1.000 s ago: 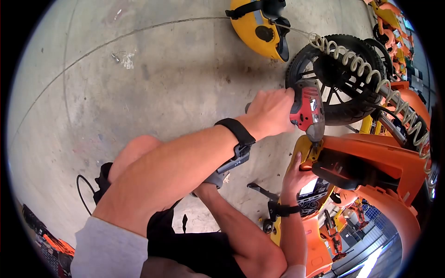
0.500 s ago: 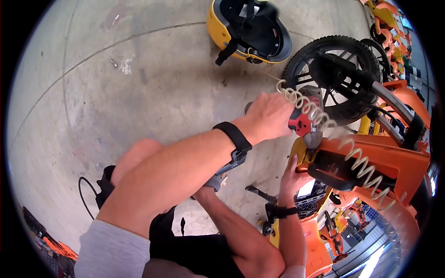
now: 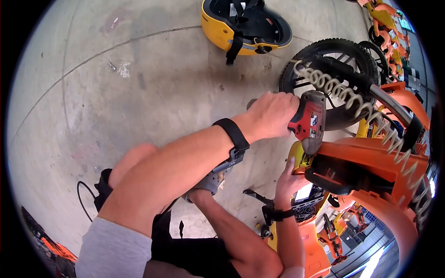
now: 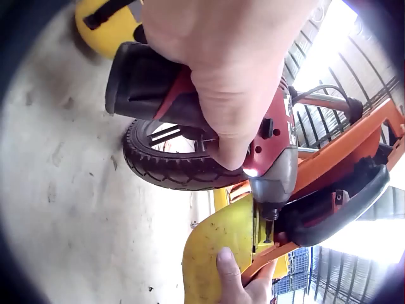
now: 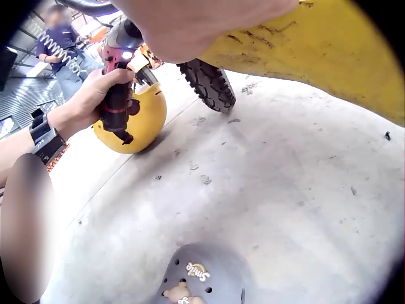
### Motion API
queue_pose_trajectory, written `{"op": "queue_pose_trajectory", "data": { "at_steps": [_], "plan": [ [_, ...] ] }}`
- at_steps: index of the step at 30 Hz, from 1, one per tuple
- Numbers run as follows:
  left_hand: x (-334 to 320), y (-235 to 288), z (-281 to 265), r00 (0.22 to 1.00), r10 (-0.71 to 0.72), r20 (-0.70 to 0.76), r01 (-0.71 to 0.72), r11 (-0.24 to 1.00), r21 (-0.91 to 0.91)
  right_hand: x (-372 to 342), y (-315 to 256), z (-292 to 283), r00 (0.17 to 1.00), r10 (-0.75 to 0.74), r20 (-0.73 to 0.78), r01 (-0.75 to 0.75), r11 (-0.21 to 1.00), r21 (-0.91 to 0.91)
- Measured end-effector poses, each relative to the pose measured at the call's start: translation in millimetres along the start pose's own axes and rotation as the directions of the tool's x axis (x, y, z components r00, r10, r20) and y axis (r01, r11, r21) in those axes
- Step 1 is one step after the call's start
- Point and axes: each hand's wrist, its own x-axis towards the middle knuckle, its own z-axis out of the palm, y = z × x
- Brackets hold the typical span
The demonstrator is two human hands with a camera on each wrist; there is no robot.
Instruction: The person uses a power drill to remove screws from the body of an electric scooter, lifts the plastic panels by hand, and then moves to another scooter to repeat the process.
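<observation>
My left hand [image 3: 271,116] grips the handle of a red and grey cordless impact driver [image 3: 311,125]. In the left wrist view its lamp is lit and its nose points down at a screw [image 4: 268,233], beside the edge of a yellow plastic panel [image 4: 215,244]. That panel borders an orange plastic body part [image 3: 352,149] with a dark recess. My right hand [image 3: 286,181] holds the panel from below, its thumb [image 4: 229,269] lying on the yellow face; its other fingers are mostly hidden. The right wrist view shows the panel's scuffed yellow side close up.
A yellow helmet [image 3: 217,33] lies on the concrete floor. Beyond the driver is a black spoked wheel [image 3: 286,76], crossed by a pale coiled cord [image 3: 357,102]. Orange vehicles [image 3: 387,21] line the right side. In the right wrist view another person [image 5: 60,47] stands behind.
The helmet has turned to show its dark inside and shifted left. The coiled cord has swung about. The driver has tilted slightly, its nose staying by the panel's edge; my right hand keeps its hold.
</observation>
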Motion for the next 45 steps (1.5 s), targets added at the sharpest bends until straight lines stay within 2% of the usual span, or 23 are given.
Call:
{"op": "queue_pose_trajectory", "data": {
  "at_steps": [2,3,6,7,9,11,12,13,16,19,24,25,28,31,32,35,40,43,45],
  "plan": [
    [1,1,-4,0.999,0.0,0.046,0.001,1.0,-0.012,-1,4,4,0.995,0.076,0.063,-0.077,0.997,0.012],
    [2,1,-4,0.998,-0.002,0.068,0.003,1.0,-0.018,0,4,4,0.995,0.064,0.072,-0.066,0.998,0.016],
    [3,-3,7,0.996,0.085,-0.012,-0.086,0.996,-0.027,-2,6,0,0.993,0.042,0.108,-0.045,0.999,0.018],
    [0,-2,8,0.996,0.071,-0.046,-0.071,0.997,-0.002,-2,9,0,0.993,0.031,0.11,-0.033,0.999,0.015],
    [1,0,5,0.99,0.06,-0.13,-0.053,0.997,0.054,2,10,6,0.997,-0.005,0.077,0.005,1.0,0.004],
    [3,2,1,0.999,0.035,0.008,-0.035,0.999,0.018,-1,14,5,0.998,-0.043,0.044,0.044,0.999,-0.031],
    [3,5,1,0.998,0.055,-0.034,-0.053,0.997,0.052,-2,16,6,0.998,-0.062,0.023,0.064,0.996,-0.061],
    [3,9,-4,0.994,0.077,-0.073,-0.07,0.994,0.087,-3,17,7,0.999,-0.046,0.027,0.047,0.997,-0.061],
    [2,9,-3,0.998,0.011,-0.055,-0.009,0.999,0.032,-3,14,7,1.0,-0.01,0.015,0.011,0.999,-0.043],
    [0,8,0,0.998,-0.018,-0.06,0.019,1.0,0.008,-3,15,7,0.999,-0.042,0.017,0.044,0.995,-0.085],
    [0,3,5,0.994,-0.004,-0.107,0.002,1.0,-0.022,-1,13,7,0.999,-0.011,0.034,0.014,0.997,-0.082],
    [-4,2,6,0.994,-0.02,-0.112,0.015,0.999,-0.046,-4,15,7,0.999,-0.007,0.041,0.011,0.997,-0.075],
    [-2,5,-3,0.984,-0.143,0.108,0.146,0.989,-0.024,-5,22,10,0.999,-0.048,0.014,0.049,0.992,-0.117],
    [-5,2,1,0.986,-0.159,0.058,0.163,0.985,-0.06,-4,16,7,1.0,-0.016,0.013,0.017,0.998,-0.066],
    [-6,3,3,0.986,-0.161,0.052,0.164,0.985,-0.053,-1,13,8,0.989,-0.096,-0.111,0.09,0.994,-0.054],
    [-9,3,3,0.983,-0.183,0.029,0.184,0.982,-0.05,-1,8,8,0.985,-0.095,-0.141,0.087,0.994,-0.064],
    [-25,14,1,0.946,-0.321,0.051,0.324,0.941,-0.098,1,5,5,0.975,-0.138,-0.174,0.124,0.988,-0.087],
    [-30,19,-1,0.941,-0.339,-0.006,0.337,0.937,-0.094,5,-3,1,0.979,-0.14,-0.149,0.134,0.99,-0.05],
    [-29,20,-2,0.927,-0.374,0.005,0.371,0.917,-0.15,6,-4,0,0.98,-0.133,-0.147,0.129,0.991,-0.038]
  ]
}}
